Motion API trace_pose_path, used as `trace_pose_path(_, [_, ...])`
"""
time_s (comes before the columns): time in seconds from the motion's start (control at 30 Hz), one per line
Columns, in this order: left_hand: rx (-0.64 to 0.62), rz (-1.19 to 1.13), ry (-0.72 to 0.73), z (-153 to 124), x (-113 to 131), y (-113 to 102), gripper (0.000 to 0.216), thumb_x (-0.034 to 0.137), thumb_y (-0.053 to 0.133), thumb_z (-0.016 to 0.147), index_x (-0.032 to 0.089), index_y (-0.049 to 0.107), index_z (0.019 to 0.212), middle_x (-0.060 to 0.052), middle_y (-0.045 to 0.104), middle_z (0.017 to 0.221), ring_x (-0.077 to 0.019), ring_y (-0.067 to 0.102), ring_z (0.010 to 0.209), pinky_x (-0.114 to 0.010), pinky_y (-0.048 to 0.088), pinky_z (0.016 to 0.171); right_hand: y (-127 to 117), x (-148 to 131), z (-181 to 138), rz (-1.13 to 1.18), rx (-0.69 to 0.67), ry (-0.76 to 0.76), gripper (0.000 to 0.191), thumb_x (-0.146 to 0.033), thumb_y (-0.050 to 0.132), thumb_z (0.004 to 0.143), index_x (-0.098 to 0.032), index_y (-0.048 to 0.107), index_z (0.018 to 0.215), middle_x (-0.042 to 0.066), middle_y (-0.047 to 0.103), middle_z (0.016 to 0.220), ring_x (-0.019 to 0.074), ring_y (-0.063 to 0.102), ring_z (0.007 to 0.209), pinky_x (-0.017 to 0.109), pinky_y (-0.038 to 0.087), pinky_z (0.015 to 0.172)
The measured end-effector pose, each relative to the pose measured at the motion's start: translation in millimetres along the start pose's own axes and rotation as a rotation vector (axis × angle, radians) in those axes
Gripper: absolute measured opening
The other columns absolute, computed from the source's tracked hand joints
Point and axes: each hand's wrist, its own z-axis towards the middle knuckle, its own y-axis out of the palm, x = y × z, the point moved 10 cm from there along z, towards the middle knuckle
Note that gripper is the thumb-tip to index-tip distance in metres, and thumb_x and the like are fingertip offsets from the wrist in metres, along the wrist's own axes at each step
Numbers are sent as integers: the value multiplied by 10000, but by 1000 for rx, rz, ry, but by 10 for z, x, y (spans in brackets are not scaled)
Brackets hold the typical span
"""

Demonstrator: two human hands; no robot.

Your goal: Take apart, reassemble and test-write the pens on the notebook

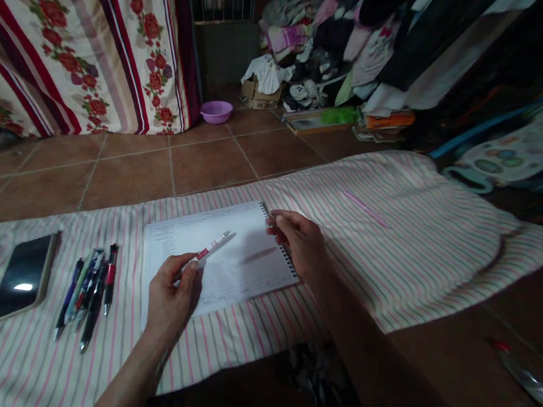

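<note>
A white pen with red markings (213, 245) is pinched between the thumb and fingers of my left hand (172, 288). Its tip points up and right over an open spiral notebook (232, 282), whose pages look mostly pale with faint printed lines. At the notebook's right side, by the black spiral binding, my right hand (301, 239) has its thumb and fingers drawn together. Whatever lies between them, if anything, is hidden. Left of the notebook lies a bunch of several pens (87, 288). A pink pen (365, 208) rests apart on the right.
A striped cloth (421, 244) covers the low surface under everything. At its left lies a smartphone (23, 275), dark screen up. Beyond are the tiled floor (137, 171), a purple basin (217, 111), a floral curtain (97, 59) and a heap of clothes (330, 42).
</note>
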Motion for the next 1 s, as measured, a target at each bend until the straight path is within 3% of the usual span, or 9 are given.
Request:
trace_pose_path(0.2, [-4,36,89,2,153,91,241,359,521,813,190,645,932,-57,660,886,-184,608,830,-309,480,745,474,166,-163,-31,-275,71,359,-468,642,677,-178,632,889,39,681,788,134,648,588,192,401,424])
trace_pose_path(0.33, [-39,40,112,3,254,168,228,347,528,808,191,644,928,-58,657,893,-185,607,846,-307,481,759,653,219,-246,-21,-354,97,327,-424,678,649,-181,637,864,17,672,726,140,659,588,173,389,401])
trace_pose_path(0.47, [-60,-58,65,-7,260,206,242,364,570,778,204,658,936,-55,668,898,-190,616,857,-302,483,759,659,179,-271,8,-329,107,254,-399,672,666,-171,652,774,16,669,684,139,657,617,189,428,458])
trace_pose_path(0.63, [-122,-516,-191,-21,112,262,392,430,569,773,127,626,1016,-105,696,880,-210,647,798,-362,496,758,513,206,-194,87,-218,154,258,-388,703,637,-170,658,767,15,668,657,135,643,632,210,445,514])
trace_pose_path(0.77, [-141,-795,-305,-11,89,255,365,382,622,741,100,629,972,-132,704,860,-239,665,767,-392,506,722,397,244,-105,185,-151,167,264,-390,725,613,-178,661,756,-3,659,646,105,614,616,198,431,530])
trace_pose_path(0.87, [-156,-872,-360,-14,74,256,318,318,682,695,119,647,940,-128,700,917,-230,669,756,-369,522,679,382,276,-100,244,-135,211,256,-370,744,587,-178,656,731,-10,648,624,102,598,597,194,413,509])
trace_pose_path(1.0, [-173,-874,-356,-21,87,251,313,302,716,665,128,661,919,-99,706,834,-204,665,711,-341,527,642,462,295,-144,280,-166,258,257,-356,754,568,-178,654,725,-6,652,639,108,599,596,196,403,490])
